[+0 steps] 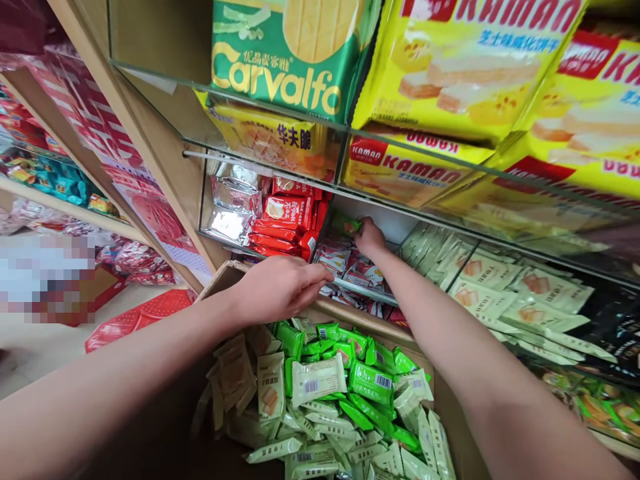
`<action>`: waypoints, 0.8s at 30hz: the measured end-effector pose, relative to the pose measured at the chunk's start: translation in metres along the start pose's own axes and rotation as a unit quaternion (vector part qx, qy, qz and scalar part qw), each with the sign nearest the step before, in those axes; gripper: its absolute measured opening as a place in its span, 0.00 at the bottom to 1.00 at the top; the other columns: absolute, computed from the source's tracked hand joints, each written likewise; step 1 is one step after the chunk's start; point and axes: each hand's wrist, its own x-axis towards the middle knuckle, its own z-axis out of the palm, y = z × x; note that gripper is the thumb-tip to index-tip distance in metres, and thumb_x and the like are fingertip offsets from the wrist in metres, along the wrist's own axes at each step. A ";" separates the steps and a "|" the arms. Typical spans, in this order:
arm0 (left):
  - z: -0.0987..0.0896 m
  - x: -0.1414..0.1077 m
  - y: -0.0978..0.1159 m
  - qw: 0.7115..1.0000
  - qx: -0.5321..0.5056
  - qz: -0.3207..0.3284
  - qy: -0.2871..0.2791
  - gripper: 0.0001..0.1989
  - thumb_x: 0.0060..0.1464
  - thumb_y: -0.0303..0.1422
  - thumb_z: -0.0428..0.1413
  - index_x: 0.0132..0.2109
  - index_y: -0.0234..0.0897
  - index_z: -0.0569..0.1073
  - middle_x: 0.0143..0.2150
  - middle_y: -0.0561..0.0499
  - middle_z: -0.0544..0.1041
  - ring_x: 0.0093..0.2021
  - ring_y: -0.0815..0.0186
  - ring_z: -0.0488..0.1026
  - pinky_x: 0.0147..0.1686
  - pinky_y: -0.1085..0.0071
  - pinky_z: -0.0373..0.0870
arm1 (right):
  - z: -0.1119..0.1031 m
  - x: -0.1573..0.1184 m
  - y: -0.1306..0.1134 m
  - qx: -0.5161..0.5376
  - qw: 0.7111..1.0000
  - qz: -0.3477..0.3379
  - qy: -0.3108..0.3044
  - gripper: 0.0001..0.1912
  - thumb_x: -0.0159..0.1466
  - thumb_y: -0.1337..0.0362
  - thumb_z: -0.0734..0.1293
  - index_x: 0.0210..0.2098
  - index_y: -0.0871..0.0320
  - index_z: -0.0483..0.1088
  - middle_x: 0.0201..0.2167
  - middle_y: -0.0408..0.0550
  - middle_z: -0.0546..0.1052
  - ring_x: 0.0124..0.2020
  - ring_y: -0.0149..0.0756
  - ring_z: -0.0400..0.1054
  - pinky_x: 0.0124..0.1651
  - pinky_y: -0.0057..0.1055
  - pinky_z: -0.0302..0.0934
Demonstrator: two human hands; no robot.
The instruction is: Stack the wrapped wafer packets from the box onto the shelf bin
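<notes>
Hands apart. Right hand (371,238) pinching green snack packet (345,225) inside shelf compartment; left hand (280,287) curled over carton (224,275), grip can't tell. Low shelf edge (383,205) could knock packet loose. Long axis roughly crosswise, free end leftward, towards red packets (285,217).

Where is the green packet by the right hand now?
The green packet is just right of centre in the head view, at the right hand, between shelved red packets and cream packets.
</notes>
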 end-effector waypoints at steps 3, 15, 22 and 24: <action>-0.001 0.000 0.001 1.000 0.013 -0.005 0.002 0.13 0.57 0.30 0.43 0.45 0.37 0.68 0.32 0.51 0.75 0.32 0.67 0.72 0.30 0.74 0.64 | 0.000 0.000 0.000 0.007 1.000 0.010 0.006 0.21 0.60 0.54 0.59 0.46 0.61 0.59 0.34 0.54 0.75 0.37 0.42 0.69 0.32 0.30 0.57; 0.003 -0.003 0.002 1.000 0.013 -0.003 0.005 0.13 0.58 0.32 0.42 0.45 0.38 0.68 0.33 0.51 0.76 0.31 0.67 0.72 0.30 0.74 0.63 | 0.006 0.002 0.006 0.038 0.996 0.071 0.029 0.23 0.55 0.50 0.62 0.42 0.61 0.61 0.36 0.55 0.74 0.39 0.44 0.68 0.37 0.34 0.59; 0.003 -0.004 0.001 1.000 0.008 0.004 0.008 0.12 0.58 0.31 0.42 0.44 0.37 0.68 0.30 0.51 0.75 0.30 0.67 0.71 0.28 0.73 0.62 | 0.006 0.002 0.001 0.061 0.992 0.094 0.060 0.27 0.57 0.53 0.61 0.49 0.66 0.54 0.38 0.58 0.73 0.40 0.43 0.67 0.39 0.34 0.59; 0.002 -0.004 0.000 1.000 0.008 0.008 0.010 0.12 0.58 0.31 0.43 0.44 0.37 0.68 0.29 0.51 0.74 0.29 0.67 0.70 0.27 0.73 0.61 | 0.006 0.002 -0.002 0.063 0.993 0.080 0.060 0.23 0.59 0.57 0.60 0.49 0.66 0.55 0.37 0.57 0.73 0.39 0.41 0.67 0.39 0.32 0.59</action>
